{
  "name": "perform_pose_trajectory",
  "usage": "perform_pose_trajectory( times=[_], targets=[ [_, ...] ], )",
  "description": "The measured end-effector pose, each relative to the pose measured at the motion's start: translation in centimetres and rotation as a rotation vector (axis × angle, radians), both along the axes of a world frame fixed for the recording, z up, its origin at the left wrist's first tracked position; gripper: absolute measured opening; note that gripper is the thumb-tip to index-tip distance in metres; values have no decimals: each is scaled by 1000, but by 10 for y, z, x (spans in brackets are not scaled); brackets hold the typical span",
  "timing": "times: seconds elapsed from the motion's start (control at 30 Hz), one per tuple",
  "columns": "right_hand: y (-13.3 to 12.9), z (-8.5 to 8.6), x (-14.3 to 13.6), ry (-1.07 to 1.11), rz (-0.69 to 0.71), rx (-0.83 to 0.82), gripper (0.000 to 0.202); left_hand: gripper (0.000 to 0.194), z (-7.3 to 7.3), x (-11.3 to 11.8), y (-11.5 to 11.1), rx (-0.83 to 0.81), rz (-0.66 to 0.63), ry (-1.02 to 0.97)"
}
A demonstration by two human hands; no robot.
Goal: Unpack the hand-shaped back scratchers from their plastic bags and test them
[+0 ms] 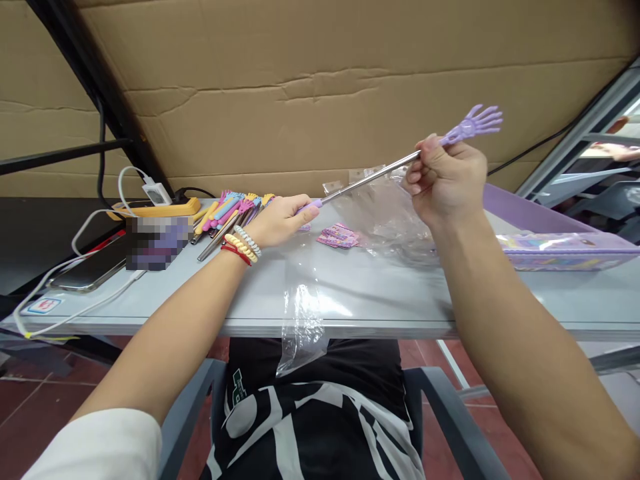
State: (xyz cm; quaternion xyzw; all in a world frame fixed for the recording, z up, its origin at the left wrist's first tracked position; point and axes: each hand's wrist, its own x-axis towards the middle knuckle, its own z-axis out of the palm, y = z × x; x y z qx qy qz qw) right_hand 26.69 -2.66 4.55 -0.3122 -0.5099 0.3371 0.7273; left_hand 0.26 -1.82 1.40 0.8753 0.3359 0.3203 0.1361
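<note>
A purple telescopic back scratcher [373,177] stretches slantwise between my hands, its metal rod pulled out and its hand-shaped head at the upper right. My left hand [281,220] is closed around the purple handle at the lower end. Just below the head, my right hand [453,175] grips the other end, fingers folded in. Beside my left hand lies a pile of colourful back scratchers [227,212], partly hidden by that hand. Small printed pink cards [339,235] rest on the table under the rod. A clear plastic bag [303,320] hangs over the table's front edge.
More clear plastic bags [395,217] lie behind my right forearm. At the right stands a purple open box [570,250]. A yellow power strip [170,208], white cables and a phone [90,267] occupy the left of the grey table [380,300]. Cardboard [300,100] walls the back.
</note>
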Motion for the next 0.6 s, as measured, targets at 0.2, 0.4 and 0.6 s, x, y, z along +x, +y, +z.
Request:
perform_pose_trajectory(
  times=[0.2, 0.4, 0.6],
  targets=[
    [-15, -4, -64, -67, 247, -118, 34, 37, -6, 6, 1, -11, 71, -110],
    [-4, -6, -113, -142, 261, -96, 43, 28, -12, 13, 4, -139, 89, -201],
    [5, -16, -112, -42, 229, -108, 48, 17, -16, 18, 4, -143, 73, -198]
  ],
)
